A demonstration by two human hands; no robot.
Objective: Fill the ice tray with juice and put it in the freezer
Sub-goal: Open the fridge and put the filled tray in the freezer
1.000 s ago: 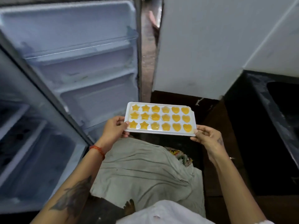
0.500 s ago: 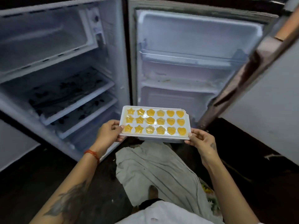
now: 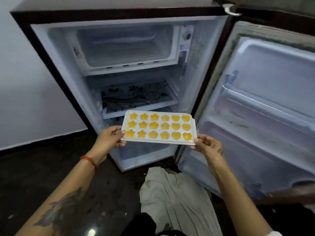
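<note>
Ice tray [image 3: 158, 127] between both hands

Tray [image 3: 158, 127] is sitting level between both hands, left hand [image 3: 109, 137] gripping its left end, right hand [image 3: 207, 146] its right end, in front of the open fridge [image 3: 119, 74]. Freezer [image 3: 126, 46] is lying above and behind; shelf [image 3: 136, 97] below it; door [image 3: 265, 108] standing right.

Both forearms reach up from the bottom corners toward the middle of the frame. The left hand [image 3: 109, 137] pinches the ice tray's [image 3: 158, 141] left end, thumb on top. The right hand [image 3: 208, 148] grips its right corner, fingers curled beneath the rim.
</note>
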